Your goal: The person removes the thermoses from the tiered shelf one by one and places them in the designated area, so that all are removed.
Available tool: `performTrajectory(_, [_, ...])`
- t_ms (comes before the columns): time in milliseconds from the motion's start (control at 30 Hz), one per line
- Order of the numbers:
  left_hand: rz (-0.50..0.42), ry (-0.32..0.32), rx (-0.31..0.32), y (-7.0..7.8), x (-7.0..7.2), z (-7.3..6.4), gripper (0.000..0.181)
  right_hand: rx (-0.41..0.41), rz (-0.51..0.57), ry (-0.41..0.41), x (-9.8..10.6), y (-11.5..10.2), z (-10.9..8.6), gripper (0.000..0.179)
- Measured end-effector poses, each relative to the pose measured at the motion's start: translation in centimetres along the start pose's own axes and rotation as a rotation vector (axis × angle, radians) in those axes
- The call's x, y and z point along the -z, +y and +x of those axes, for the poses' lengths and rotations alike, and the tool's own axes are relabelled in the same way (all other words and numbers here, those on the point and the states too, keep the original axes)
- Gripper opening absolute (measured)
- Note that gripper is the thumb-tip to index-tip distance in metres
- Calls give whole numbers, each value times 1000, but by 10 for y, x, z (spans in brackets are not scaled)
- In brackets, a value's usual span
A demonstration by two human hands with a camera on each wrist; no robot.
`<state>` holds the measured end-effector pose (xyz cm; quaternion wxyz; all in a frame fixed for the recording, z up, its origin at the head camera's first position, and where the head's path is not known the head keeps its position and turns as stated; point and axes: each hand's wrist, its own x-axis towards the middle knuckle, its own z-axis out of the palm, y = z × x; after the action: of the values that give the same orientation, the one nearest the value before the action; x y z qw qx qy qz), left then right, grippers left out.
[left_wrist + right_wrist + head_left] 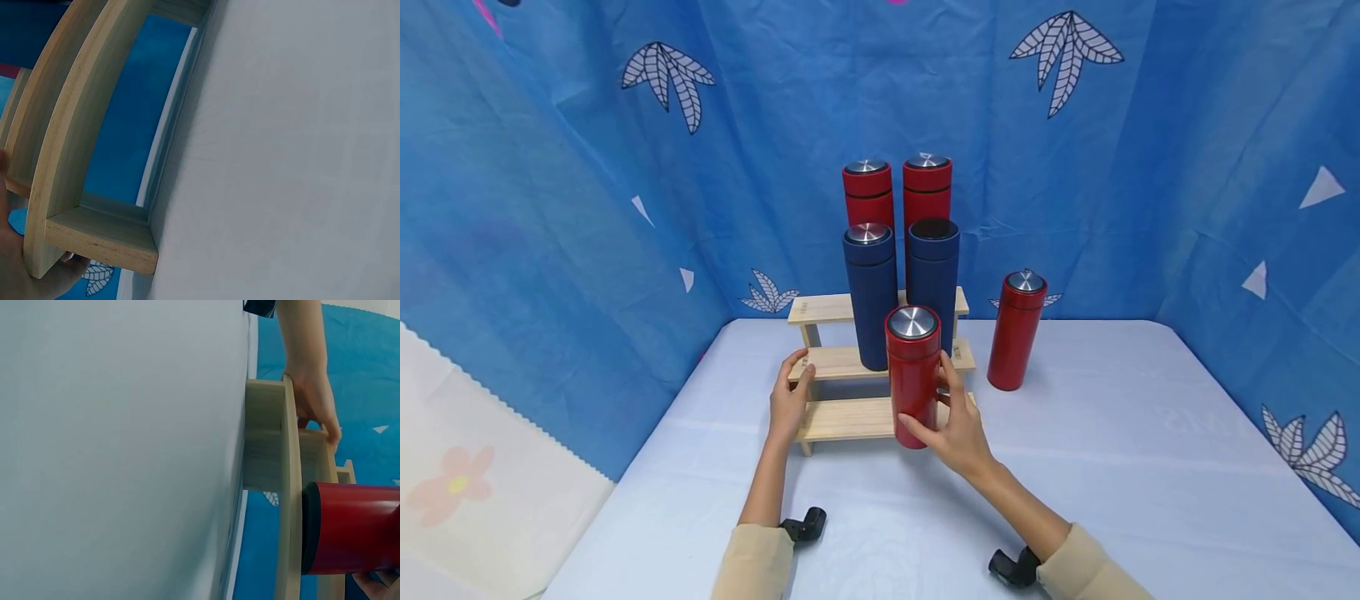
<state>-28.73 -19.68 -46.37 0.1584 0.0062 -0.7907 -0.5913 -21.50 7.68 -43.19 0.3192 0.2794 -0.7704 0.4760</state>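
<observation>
My right hand (961, 432) grips a red vacuum flask (914, 379) with a silver lid, thumb in front and fingers around its right side. The flask stands upright at the lowest step of a three-tier wooden shelf (842, 419). In the right wrist view its dark base (310, 528) is close to the lowest board; whether it touches, I cannot tell. My left hand (788, 404) holds the left end of the middle board. Two blue flasks (872, 304) stand on that middle tier, the right one partly hidden. Behind them, two red flasks (868, 196) rise at the top tier.
Another red flask (1017, 333) stands on the white-covered table (1112, 467), right of the shelf. A blue patterned curtain (790, 150) hangs behind and at both sides. Black wrist cameras (805, 525) are strapped to both forearms.
</observation>
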Motion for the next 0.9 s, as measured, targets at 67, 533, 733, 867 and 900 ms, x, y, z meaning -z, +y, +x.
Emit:
performTrajectory(67, [2,0,0,-1,0,0,49,-1,-8,7,6,1,-2,103])
performTrajectory(533, [4,4,13,0,1,0,47,14,-146,120,63,25,-10,109])
performTrajectory(733, [11,1,19,-1,2,1,50,0,-207,186,93,39,-7,108])
performTrajectory(867, [9,-2,17,1,1,0,49,-20,-236,243,113,47,-2,108])
performTrajectory(900, [7,-2,17,1,1,0,49,-26,-239,258,118,49,-1,108])
